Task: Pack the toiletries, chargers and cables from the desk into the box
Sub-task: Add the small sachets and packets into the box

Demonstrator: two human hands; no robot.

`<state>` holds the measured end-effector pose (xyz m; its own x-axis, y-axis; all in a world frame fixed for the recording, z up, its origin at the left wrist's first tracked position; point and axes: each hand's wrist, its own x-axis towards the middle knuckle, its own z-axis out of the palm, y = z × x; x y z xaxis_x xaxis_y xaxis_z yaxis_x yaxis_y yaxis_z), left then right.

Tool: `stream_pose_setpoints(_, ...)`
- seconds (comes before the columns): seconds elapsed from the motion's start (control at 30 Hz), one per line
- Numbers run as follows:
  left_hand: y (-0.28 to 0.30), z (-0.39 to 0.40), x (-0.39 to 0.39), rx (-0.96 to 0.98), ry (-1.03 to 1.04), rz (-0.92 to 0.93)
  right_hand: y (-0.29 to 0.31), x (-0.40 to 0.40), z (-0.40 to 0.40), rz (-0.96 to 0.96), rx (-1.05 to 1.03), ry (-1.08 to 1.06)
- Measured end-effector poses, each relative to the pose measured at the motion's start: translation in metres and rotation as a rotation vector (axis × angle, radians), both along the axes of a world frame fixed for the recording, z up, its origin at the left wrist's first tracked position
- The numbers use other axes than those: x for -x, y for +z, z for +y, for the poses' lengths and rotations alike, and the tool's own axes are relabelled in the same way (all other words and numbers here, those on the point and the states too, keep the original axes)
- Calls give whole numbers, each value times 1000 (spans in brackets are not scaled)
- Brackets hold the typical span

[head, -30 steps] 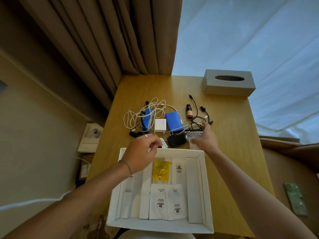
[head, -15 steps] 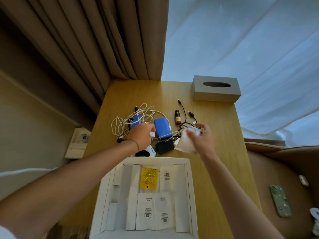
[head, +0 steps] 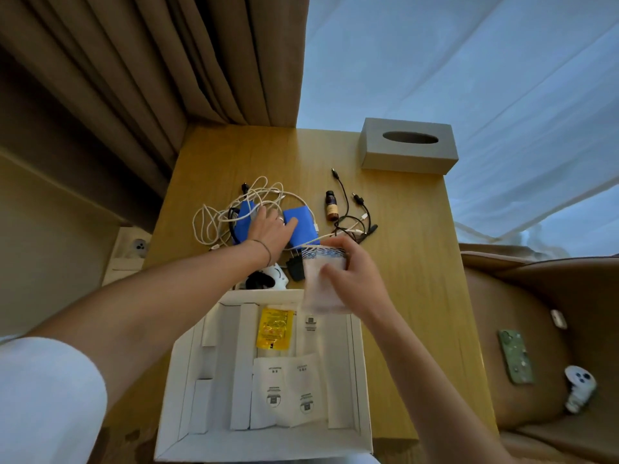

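Your right hand (head: pixel 351 279) pinches a clear pouch (head: pixel 323 283) over the far rim of the white box (head: pixel 361 380), which sits at the desk's (head: pixel 418 262) near edge. Your left hand (head: pixel 271 229) rests with fingers spread on the white cable (head: pixel 214 219) and blue chargers (head: pixel 301 226) mid-desk.

The box (head: pixel 355 373) sits at the near edge of the desk (head: pixel 412 256), with sachets (head: pixel 288 393) lying in its near half and a packet (head: pixel 274 328) farther in. Behind the box lie a plug (head: pixel 296 267), two chargers (head: pixel 303 229) side by side amid a tangle of cable (head: pixel 217 216) to the left, and a small bottle (head: pixel 331 205) standing to their right beside more cables (head: pixel 355 222). A tissue box (head: pixel 408 147) stands at the far right corner, and a phone (head: pixel 515 356) lies on the seat (head: pixel 536 296) right of the desk
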<state>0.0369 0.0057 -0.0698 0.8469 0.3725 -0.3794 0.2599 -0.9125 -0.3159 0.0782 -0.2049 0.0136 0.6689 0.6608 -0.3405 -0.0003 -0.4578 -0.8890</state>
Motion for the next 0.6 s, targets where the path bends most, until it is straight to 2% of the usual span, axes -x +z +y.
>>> stream_pose_setpoints(0.23,1,8,4,91,36,-151,-3,34,-18,-259,227,216)
stream_pose_setpoints(0.4,22,6,15,377,175,-363,-10,48,-15,-369,337,278)
stream_pose_setpoints(0.6,71,2,50,621,186,-605,-28,65,-14,-412,398,243)
